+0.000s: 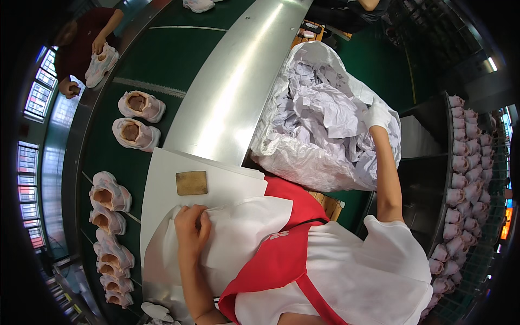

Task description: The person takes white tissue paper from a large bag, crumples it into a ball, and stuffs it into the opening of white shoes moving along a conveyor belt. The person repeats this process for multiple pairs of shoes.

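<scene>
My right hand (377, 116), in a white glove, is over a large white sack (281, 147) filled with crumpled paper (325, 105). It looks closed on a piece of this paper, though the fingertips blend into the white. On the left, my bare left hand (192, 226) has its fingers curled in at the edge of a loose white paper sheet (244, 216). That sheet lies over a stack of flat paper (162, 176) and partly across my lap. Just beyond the left hand, a small brown rectangular block (192, 183) rests on the stack.
A green conveyor belt (179, 54) carries several pale pink shoes (136, 134) along the left. Beside it curves a metal ledge (216, 97). Another person's hand (99, 44) holds a shoe at the far left. Racks of shoes (460, 197) stand at the right.
</scene>
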`<state>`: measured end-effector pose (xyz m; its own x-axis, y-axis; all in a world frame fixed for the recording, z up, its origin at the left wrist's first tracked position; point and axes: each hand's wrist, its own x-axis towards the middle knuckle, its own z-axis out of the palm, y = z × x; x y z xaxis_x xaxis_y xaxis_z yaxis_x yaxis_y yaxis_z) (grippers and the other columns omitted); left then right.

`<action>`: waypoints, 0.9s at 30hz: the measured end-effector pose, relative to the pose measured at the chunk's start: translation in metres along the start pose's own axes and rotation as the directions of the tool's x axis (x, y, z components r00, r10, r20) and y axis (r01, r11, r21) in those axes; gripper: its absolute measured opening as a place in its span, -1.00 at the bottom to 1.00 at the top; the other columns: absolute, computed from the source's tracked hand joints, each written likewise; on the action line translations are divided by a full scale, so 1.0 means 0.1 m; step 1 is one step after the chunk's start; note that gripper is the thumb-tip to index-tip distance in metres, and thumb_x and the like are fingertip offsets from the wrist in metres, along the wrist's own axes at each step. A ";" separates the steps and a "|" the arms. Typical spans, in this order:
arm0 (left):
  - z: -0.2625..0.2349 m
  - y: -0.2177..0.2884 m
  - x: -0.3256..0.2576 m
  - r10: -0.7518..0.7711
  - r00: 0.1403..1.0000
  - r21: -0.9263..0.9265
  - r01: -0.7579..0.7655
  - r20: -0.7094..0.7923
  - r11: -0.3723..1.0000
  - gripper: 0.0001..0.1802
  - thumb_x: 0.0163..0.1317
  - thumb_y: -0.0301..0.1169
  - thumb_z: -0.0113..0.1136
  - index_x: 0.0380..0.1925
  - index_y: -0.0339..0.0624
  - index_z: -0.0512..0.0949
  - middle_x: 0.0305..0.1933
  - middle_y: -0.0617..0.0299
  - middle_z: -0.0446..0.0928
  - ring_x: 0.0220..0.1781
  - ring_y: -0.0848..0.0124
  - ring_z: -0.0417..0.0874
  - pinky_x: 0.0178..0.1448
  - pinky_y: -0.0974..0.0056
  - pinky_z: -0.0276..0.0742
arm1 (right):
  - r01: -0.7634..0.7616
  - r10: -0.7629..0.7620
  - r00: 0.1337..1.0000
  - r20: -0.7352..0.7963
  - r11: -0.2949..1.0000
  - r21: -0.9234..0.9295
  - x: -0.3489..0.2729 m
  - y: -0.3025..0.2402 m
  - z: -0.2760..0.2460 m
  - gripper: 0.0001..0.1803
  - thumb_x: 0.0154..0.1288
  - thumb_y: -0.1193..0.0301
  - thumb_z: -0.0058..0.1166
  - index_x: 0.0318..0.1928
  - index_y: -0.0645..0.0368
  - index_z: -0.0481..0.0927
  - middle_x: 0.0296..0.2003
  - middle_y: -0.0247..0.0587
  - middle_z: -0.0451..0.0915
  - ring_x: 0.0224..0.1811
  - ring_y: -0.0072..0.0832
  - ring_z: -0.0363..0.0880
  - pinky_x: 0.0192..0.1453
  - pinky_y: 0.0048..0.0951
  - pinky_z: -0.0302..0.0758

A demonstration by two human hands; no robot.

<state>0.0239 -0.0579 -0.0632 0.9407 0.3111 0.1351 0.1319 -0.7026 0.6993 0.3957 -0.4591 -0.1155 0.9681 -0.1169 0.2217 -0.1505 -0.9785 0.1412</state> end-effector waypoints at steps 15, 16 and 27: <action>-0.05 0.07 -0.05 -0.006 0.999 0.003 0.006 0.042 1.000 -0.89 -0.02 -0.61 -0.01 -0.47 -0.36 0.49 -0.62 0.08 0.32 -0.52 0.24 0.31 -0.39 0.20 0.23 | 0.280 -0.411 0.907 0.091 0.750 0.599 -0.09 -0.70 -0.64 -0.71 0.33 0.25 -0.10 -0.19 0.14 0.62 -0.39 -0.22 0.63 -0.38 -0.45 0.57 -0.27 -0.42 0.46; -0.04 0.08 -0.03 0.033 0.999 0.011 -0.034 0.025 0.999 -0.89 -0.05 -0.61 -0.02 -0.48 -0.36 0.48 -0.62 0.09 0.32 -0.52 0.22 0.31 -0.37 0.19 0.23 | 0.207 -0.425 0.900 0.094 0.608 0.767 0.03 -0.64 -0.72 -0.71 0.34 0.24 -0.08 -0.21 0.18 0.60 -0.44 -0.34 0.57 -0.43 -0.58 0.47 -0.33 -0.51 0.40; -0.28 0.84 -0.07 0.528 0.849 0.467 -0.469 0.007 0.750 -0.89 -0.19 -0.54 0.00 -0.56 -0.21 0.34 -0.46 0.06 0.47 -0.40 0.13 0.48 0.01 0.01 0.42 | 0.429 -0.939 0.042 -0.342 -0.292 0.855 -1.84 -2.06 -1.68 -0.69 0.19 0.32 -0.04 -0.09 0.18 0.54 -0.18 0.03 0.56 -0.16 -0.11 0.52 -0.02 -0.27 0.48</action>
<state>0.0194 -0.1012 0.0148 0.8707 -0.1108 0.4792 -0.1970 -0.9713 0.1332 0.2150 -0.2078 -0.0228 0.1136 0.9718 0.2067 0.6303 0.0903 -0.7711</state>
